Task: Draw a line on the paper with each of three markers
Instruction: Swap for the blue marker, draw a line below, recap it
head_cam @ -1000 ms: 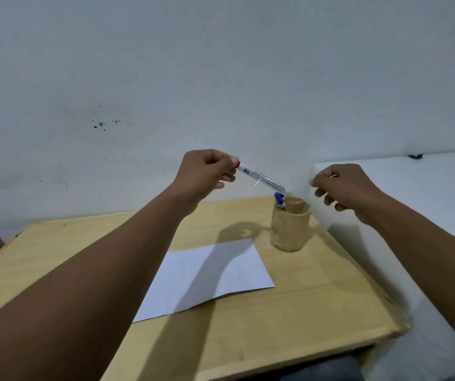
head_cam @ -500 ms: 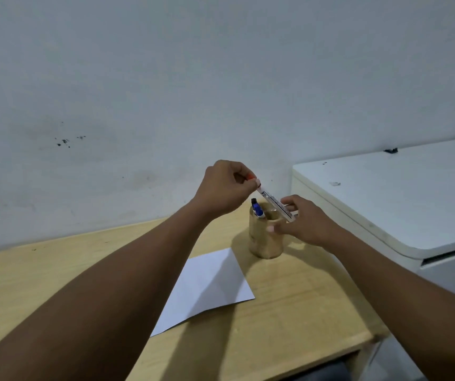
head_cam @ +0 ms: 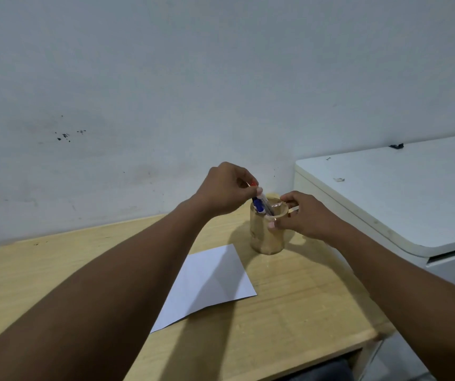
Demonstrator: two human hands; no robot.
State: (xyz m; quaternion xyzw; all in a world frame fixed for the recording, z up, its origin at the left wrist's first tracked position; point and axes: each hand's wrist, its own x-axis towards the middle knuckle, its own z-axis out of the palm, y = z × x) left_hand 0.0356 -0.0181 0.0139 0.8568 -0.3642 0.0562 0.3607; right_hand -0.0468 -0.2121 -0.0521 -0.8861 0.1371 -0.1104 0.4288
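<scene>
The red-ended white marker (head_cam: 265, 204) now dips into the round wooden holder (head_cam: 267, 235) beside a blue-capped marker (head_cam: 258, 206), pinched by the left hand (head_cam: 227, 189); the right hand (head_cam: 307, 215) grips the holder's rim.

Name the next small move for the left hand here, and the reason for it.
Probably let go of the red-ended marker so it drops into the wooden cup. The left hand pinches its top end, its lower part is already inside the cup beside a blue-capped marker, and the right hand steadies the cup at its rim. No line shows on the visible part of the paper.
</scene>
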